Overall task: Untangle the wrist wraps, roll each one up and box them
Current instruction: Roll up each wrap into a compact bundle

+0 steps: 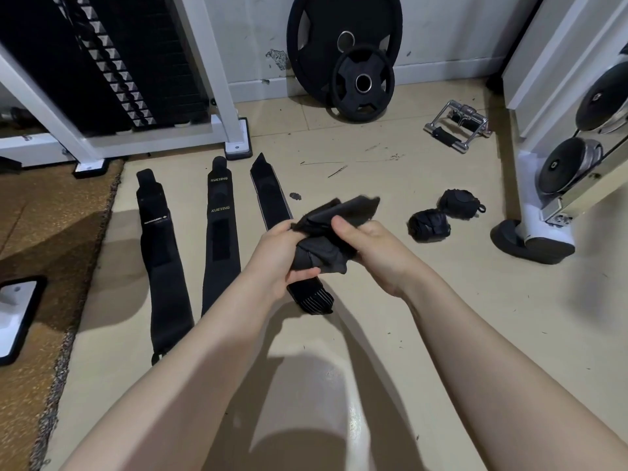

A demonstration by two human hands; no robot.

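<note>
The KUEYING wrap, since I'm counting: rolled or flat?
Flat: the KUEYING wrap lies stretched full length on the floor, unrolled.

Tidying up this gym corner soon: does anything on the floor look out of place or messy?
Yes: dark crumbs and thin scraps litter the tan floor near the cable handle, which lies loose. The wall behind looks chipped.

Third flat wrap partly hidden behind hands; held wrap motion-blurred; left wrap's label illegible.
</note>
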